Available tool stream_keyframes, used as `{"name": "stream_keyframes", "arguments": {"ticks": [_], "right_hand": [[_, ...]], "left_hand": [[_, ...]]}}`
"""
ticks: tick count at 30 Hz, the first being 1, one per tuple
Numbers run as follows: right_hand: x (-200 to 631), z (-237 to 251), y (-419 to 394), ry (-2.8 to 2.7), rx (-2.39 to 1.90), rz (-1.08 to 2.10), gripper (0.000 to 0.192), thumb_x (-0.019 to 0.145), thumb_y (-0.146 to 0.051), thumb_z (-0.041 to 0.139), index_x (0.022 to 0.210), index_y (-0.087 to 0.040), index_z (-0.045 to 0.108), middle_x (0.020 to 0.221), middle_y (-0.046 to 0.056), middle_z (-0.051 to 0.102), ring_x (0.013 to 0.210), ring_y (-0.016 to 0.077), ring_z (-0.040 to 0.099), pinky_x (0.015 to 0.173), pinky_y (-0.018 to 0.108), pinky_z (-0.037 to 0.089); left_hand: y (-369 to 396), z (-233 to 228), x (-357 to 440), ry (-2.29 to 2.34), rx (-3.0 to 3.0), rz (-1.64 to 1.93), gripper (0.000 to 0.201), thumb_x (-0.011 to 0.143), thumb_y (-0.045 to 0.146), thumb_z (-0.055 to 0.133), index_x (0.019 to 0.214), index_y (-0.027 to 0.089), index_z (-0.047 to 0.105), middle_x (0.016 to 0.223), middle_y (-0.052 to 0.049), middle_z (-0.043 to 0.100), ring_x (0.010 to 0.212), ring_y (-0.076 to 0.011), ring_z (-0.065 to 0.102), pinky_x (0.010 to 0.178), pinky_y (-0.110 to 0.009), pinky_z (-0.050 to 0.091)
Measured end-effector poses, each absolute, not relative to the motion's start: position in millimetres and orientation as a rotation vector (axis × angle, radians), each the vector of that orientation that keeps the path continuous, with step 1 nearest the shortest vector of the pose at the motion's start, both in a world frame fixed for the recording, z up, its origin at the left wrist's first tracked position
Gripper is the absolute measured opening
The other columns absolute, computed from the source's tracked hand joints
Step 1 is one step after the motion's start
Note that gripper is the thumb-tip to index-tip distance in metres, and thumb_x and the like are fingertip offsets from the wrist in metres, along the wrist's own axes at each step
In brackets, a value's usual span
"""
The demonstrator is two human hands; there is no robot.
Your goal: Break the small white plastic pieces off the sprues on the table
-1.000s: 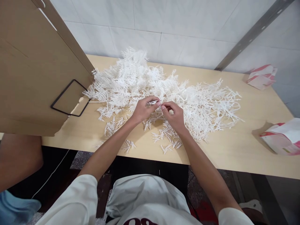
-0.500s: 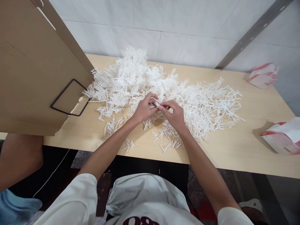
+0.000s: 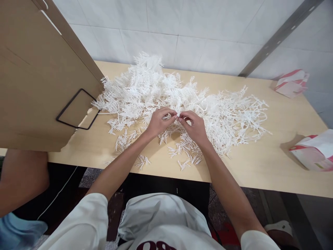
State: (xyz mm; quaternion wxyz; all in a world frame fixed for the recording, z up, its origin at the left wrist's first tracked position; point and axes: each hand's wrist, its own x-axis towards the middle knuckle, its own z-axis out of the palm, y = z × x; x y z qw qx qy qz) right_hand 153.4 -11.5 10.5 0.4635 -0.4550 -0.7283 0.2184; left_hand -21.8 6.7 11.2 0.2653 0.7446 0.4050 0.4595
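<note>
The person's left hand (image 3: pixel 158 122) and right hand (image 3: pixel 194 127) meet over the middle of a light wooden table (image 3: pixel 273 163); the fingertips of both hands pinch together around one small white plastic comb-like piece (image 3: pixel 178 116), which sits just between them, above the near edge of the pile; the piece is tiny and mostly hidden by the fingers, so its shape is hard to make out; both hands are curled almost shut, with only the thumbs and first fingers doing the holding.

A big heap of thin white plastic branch pieces (image 3: pixel 166 93) spreads across the table behind and beside the hands, reaching to the white tiled wall (image 3: pixel 208 31); the pieces are tangled, so single ones cannot be told apart; a few small loose white clumps (image 3: pixel 142 161) lie near the table's front edge, just below the hands.

A tall brown cardboard box (image 3: pixel 33 80) with a black square outline stands at the left and covers that end of the table; its top is cut off by the picture edge; two red and white paper bags lie at the right, one at the far corner (image 3: pixel 292 83) and one nearer (image 3: pixel 314 151), which is cut off at the edge; a grey metal bar (image 3: pixel 275 38) leans across the wall; another person's bare arm (image 3: pixel 22 177) shows at the lower left, partly behind the box.
</note>
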Motion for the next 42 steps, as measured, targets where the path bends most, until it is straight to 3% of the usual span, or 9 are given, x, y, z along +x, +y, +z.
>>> {"name": "stream_keyframes", "arguments": {"ticks": [6,12,17,25,35,39,42], "right_hand": [[154,9,-13,-1.707,-1.138,0.601,0.018,0.079,-0.036,0.068,0.090,-0.022,0.068,0.088,0.002,0.072,0.072,0.0127,0.065,0.071,0.030,0.056],[150,8,-15,-1.703,-1.178,0.532,0.006,0.075,-0.023,0.064,0.079,-0.022,0.066,0.075,-0.001,0.069,0.065,0.0117,0.062,0.067,0.028,0.054],[147,9,-18,-1.718,-1.222,0.446,0.006,0.067,-0.018,0.059,0.071,-0.021,0.060,0.065,-0.004,0.063,0.058,0.0108,0.057,0.062,0.026,0.050],[146,8,-20,-1.679,-1.157,0.462,0.003,0.068,-0.020,0.057,0.069,-0.022,0.055,0.064,-0.004,0.058,0.059,0.0113,0.054,0.059,0.026,0.048],[143,13,-26,-1.654,-1.159,0.203,0.016,0.067,-0.013,0.052,0.061,-0.023,0.041,0.057,-0.004,0.045,0.056,0.0120,0.044,0.055,0.029,0.039],[151,15,-22,-1.516,-1.152,0.474,0.011,0.075,-0.012,0.051,0.073,-0.022,0.054,0.067,-0.003,0.053,0.062,0.0110,0.050,0.060,0.027,0.043],[152,14,-17,-1.564,-1.143,0.740,0.012,0.084,-0.026,0.055,0.093,-0.024,0.063,0.080,-0.001,0.063,0.070,0.0113,0.058,0.065,0.026,0.048]], "left_hand": [[8,11,-22,1.111,2.117,1.200,0.012,0.084,0.029,0.059,0.084,0.019,0.066,0.082,-0.001,0.068,0.080,-0.0133,0.060,0.077,-0.028,0.046],[9,3,-21,1.155,2.288,1.100,0.008,0.084,0.026,0.056,0.083,0.019,0.060,0.083,-0.001,0.065,0.081,-0.0142,0.057,0.080,-0.029,0.042],[5,3,-18,1.133,2.345,0.984,0.010,0.085,0.025,0.053,0.085,0.020,0.061,0.086,-0.001,0.067,0.084,-0.0154,0.058,0.082,-0.030,0.040],[4,6,-15,1.006,2.089,1.081,0.010,0.081,0.025,0.055,0.076,0.018,0.059,0.077,0.000,0.064,0.073,-0.0115,0.056,0.070,-0.024,0.043],[0,10,-14,1.083,2.013,1.151,0.009,0.080,0.022,0.055,0.073,0.017,0.057,0.074,0.001,0.061,0.071,-0.0107,0.054,0.069,-0.024,0.042],[3,9,-16,1.063,1.924,1.201,0.012,0.083,0.029,0.057,0.079,0.018,0.059,0.078,0.000,0.063,0.072,-0.0100,0.057,0.069,-0.023,0.044],[5,9,-18,1.035,1.897,1.199,0.015,0.084,0.032,0.058,0.082,0.018,0.061,0.080,0.000,0.064,0.074,-0.0101,0.058,0.070,-0.022,0.045]]}}
